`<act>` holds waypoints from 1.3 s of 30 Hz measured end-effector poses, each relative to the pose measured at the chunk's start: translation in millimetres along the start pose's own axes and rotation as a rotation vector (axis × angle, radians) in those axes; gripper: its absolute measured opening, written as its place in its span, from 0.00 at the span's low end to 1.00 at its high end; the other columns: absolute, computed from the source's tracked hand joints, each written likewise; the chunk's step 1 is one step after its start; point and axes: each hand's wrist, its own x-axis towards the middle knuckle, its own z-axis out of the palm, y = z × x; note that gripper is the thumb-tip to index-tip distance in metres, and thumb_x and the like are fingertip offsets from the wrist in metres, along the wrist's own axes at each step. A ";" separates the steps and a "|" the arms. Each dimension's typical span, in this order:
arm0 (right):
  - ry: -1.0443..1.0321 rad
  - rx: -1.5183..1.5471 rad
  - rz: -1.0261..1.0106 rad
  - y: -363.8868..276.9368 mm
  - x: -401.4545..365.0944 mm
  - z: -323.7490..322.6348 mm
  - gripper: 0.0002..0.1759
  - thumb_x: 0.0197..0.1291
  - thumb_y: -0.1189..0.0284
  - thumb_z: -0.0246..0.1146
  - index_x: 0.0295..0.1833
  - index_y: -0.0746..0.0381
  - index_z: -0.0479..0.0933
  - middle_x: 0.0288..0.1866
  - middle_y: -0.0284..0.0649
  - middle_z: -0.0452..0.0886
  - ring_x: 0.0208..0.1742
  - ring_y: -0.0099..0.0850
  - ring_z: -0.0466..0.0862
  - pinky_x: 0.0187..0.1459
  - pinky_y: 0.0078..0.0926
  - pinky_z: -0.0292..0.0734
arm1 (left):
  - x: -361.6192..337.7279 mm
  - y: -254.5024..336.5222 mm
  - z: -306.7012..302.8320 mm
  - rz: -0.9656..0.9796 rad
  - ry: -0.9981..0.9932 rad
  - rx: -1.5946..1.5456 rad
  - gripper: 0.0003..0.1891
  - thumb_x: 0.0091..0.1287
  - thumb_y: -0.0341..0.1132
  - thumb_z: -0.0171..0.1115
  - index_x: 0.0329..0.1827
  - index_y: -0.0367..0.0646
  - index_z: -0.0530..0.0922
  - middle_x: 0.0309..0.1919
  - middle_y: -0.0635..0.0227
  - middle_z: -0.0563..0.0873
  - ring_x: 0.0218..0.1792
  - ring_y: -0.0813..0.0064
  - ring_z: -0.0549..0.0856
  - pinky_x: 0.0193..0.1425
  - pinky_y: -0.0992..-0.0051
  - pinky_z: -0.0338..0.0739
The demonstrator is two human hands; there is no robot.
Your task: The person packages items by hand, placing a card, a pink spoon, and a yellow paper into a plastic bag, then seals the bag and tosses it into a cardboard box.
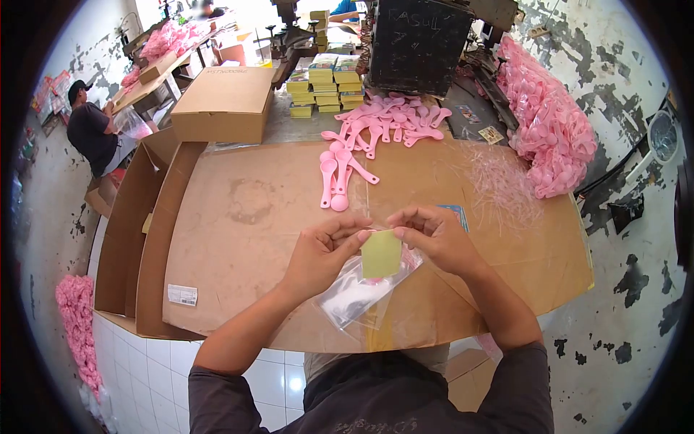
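A small yellow-green card [381, 257] hangs upright between my hands over the cardboard-covered table. My left hand [325, 249] pinches its upper left corner with thumb and fingers, while my right hand [439, 240] grips the upper right corner. Below the card lie clear plastic bags [349, 298], partly covered by it, with a bit of pink showing through. A blue printed card [460, 215] rests behind my right hand, mostly hidden. Farther forward, pink plastic measuring spoons [338, 173] spread out from a larger pile.
Stacks of cards [335, 76] and a closed cardboard box [223, 101] stand at the back. A black box-shaped machine part [416, 47] rises behind the spoons. Bagged pink spoons [546, 123] and plastic strips [502, 184] lie right. An open carton [137, 239] flanks the left edge; a person [97, 130] works beyond.
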 end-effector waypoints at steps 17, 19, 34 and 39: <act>-0.062 -0.012 -0.060 2.9 -2.8 -24.9 0.09 0.71 0.76 0.67 0.50 0.67 0.89 0.46 0.37 0.88 0.41 0.19 0.82 0.43 0.19 0.77 | 2.4 -4.8 -8.1 0.070 -0.060 0.029 0.11 0.75 0.23 0.64 0.56 0.31 0.87 0.50 0.59 0.92 0.48 0.76 0.90 0.56 0.74 0.87; -0.046 -0.083 -0.074 4.1 -3.8 -22.8 0.08 0.71 0.76 0.67 0.50 0.67 0.89 0.47 0.37 0.89 0.42 0.19 0.82 0.44 0.20 0.77 | 3.0 -5.4 -7.8 0.031 -0.049 0.010 0.11 0.75 0.24 0.64 0.56 0.31 0.87 0.50 0.59 0.92 0.47 0.76 0.90 0.55 0.74 0.87; -0.182 -0.151 -0.003 6.8 -2.7 -14.2 0.22 0.70 0.78 0.68 0.68 0.68 0.77 0.47 0.35 0.86 0.46 0.20 0.84 0.47 0.21 0.80 | 5.8 -5.8 -2.4 0.119 0.040 0.017 0.15 0.78 0.27 0.63 0.64 0.31 0.81 0.50 0.64 0.90 0.48 0.78 0.89 0.54 0.77 0.87; -0.140 -0.064 -0.090 1.3 2.3 -11.6 0.21 0.71 0.77 0.66 0.67 0.69 0.77 0.48 0.36 0.86 0.48 0.20 0.84 0.49 0.22 0.80 | 3.9 -4.4 -11.4 -0.013 -0.100 0.148 0.16 0.76 0.30 0.66 0.63 0.34 0.80 0.49 0.64 0.89 0.48 0.76 0.89 0.53 0.73 0.87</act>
